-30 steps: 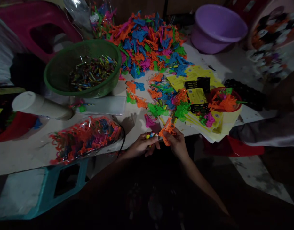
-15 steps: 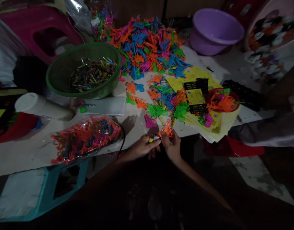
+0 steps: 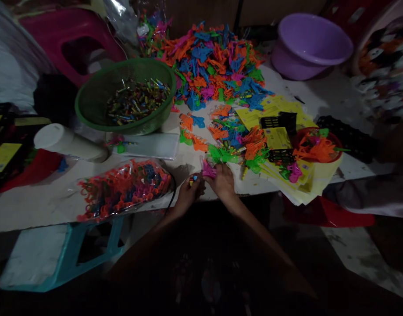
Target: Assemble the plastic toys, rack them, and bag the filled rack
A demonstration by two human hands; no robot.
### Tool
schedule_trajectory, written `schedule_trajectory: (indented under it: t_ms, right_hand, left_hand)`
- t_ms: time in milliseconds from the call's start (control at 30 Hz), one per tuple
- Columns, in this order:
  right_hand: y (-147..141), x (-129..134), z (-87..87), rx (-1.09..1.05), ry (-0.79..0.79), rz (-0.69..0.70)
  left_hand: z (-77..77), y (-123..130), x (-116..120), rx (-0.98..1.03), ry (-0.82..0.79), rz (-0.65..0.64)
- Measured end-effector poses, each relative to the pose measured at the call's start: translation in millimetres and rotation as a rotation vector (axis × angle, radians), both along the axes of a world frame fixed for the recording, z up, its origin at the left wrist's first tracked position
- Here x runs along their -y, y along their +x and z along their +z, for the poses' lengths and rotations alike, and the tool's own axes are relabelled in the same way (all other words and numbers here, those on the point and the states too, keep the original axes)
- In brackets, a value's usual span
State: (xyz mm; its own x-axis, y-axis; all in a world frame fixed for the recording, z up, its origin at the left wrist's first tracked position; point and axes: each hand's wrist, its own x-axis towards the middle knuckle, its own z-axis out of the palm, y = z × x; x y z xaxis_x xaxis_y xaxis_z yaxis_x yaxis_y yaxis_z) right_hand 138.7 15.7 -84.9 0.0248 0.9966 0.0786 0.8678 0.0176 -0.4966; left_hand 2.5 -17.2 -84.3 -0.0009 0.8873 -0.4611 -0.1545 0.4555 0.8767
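Observation:
My left hand is closed around a few small printed tubes in yellow, blue and red, at the table's front edge. Just to its right, my right hand reaches over the tabletop with its fingers closed on a pink plastic piece. Part of that piece is hidden under the fingers. Beyond the hands lie green plastic pieces, and orange pieces sit to their right. A loose yellow tube rests right of my right hand.
A large heap of coloured plastic pieces covers the back. Left stand a green basket of printed tubes, a white bottle and a filled clear bag. Right are yellow cards, a red bowl and a purple basin.
My right hand has let go of the orange plastic piece and moved onto the pink one. My left hand has drawn left, still holding tubes. The whole view has shifted slightly.

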Motion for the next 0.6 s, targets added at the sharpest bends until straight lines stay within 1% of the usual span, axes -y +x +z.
schedule_trajectory:
  t_ms: [67, 133, 233, 300, 367, 467, 533, 600]
  right_hand:
    - [-1.8, 1.7, -5.5, -0.184, -0.055, -0.044]
    - [3.6, 2.0, -4.9, -0.487, -0.108, -0.071]
    - [11.3, 6.6, 5.2, -0.959, -0.101, -0.141]
    - [13.2, 12.7, 15.0, -1.120, -0.072, -0.174]
    - [14.0, 19.2, 24.6, -1.155, -0.062, -0.171]
    - [15.5, 26.7, 36.8, -1.114, -0.036, -0.163]
    - [16.1, 29.9, 43.3, -1.088, 0.000, -0.168]
    - [15.2, 32.3, 48.3, -1.076, 0.040, -0.191]
  left_hand:
    - [1.9, -0.2, 0.7, -0.030, 0.007, -0.013]
    - [7.7, 0.9, 1.6, -0.026, 0.018, -0.061]
    - [21.6, 6.1, 3.8, 0.022, 0.065, -0.157]
    - [31.3, 10.4, 5.3, 0.072, 0.080, -0.250]
    - [39.1, 13.5, 6.2, 0.128, 0.081, -0.335]
    - [46.2, 15.3, 6.0, 0.159, 0.084, -0.389]
    - [49.0, 15.7, 5.6, 0.125, 0.089, -0.379]
    - [50.5, 16.6, 6.0, 0.060, 0.105, -0.324]
